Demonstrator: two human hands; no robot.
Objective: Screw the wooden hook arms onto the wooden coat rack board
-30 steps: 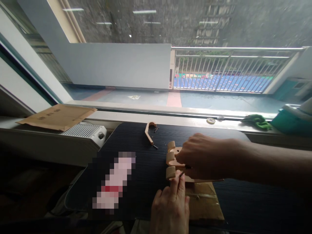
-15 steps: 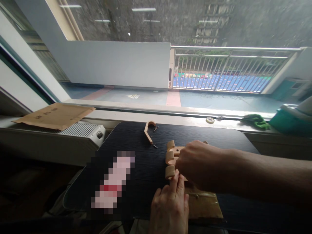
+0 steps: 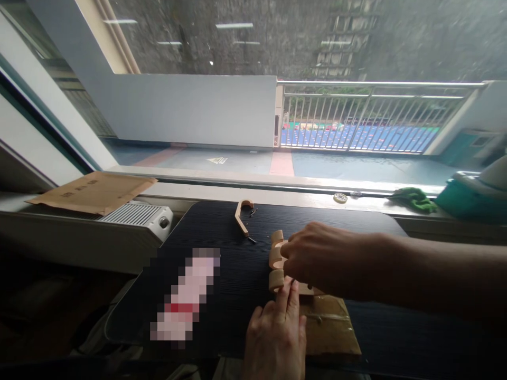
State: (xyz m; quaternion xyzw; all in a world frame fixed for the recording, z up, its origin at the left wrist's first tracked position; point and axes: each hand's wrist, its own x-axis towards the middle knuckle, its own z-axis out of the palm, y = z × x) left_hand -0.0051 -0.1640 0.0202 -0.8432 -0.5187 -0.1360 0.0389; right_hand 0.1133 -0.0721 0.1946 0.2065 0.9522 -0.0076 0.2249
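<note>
Slippage worries me most: if the nearest wooden hook [image 3: 276,281] shifts beside the brown slab [image 3: 332,332], I think the left hand [image 3: 276,330] could get pinched. I see that hand flat and stretched, two fingers touching the hook; the right hand [image 3: 317,256] bends close above, fingers hidden, so I cannot tell its grip.

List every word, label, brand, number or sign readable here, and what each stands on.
No text can be read.
Brown envelope: dark print, too blurred.
Triangular floor sign outside: too small.
Pixelated patch: any text obscured.
</note>
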